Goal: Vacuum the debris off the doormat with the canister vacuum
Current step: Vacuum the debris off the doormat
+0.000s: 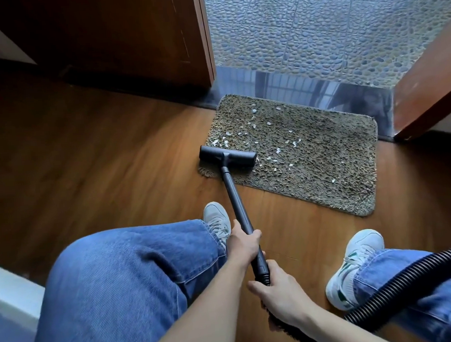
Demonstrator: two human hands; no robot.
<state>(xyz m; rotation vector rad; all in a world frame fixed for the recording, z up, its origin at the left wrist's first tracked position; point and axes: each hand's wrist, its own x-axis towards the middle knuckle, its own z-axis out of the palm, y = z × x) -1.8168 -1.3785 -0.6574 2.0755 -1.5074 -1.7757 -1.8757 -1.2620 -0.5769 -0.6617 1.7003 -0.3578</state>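
Observation:
A shaggy grey-brown doormat (311,165) lies on the wooden floor before a doorway. Several small white scraps of debris (243,132) are scattered over its left and middle parts. The black floor head (227,158) of the vacuum rests on the mat's near left corner. Its black wand (236,196) slants back toward me. My left hand (243,242) is wrapped around the wand's lower part. Just behind it, my right hand (279,297) grips the handle end where the ribbed hose begins. The canister itself is out of view.
The ribbed black hose (410,278) curves off to the right over my right leg. My shoes (354,268) and jeans fill the foreground. A wooden door (132,39) stands left of the doorway, another door (430,84) at right, and pebble tiles (329,27) lie beyond a glossy threshold.

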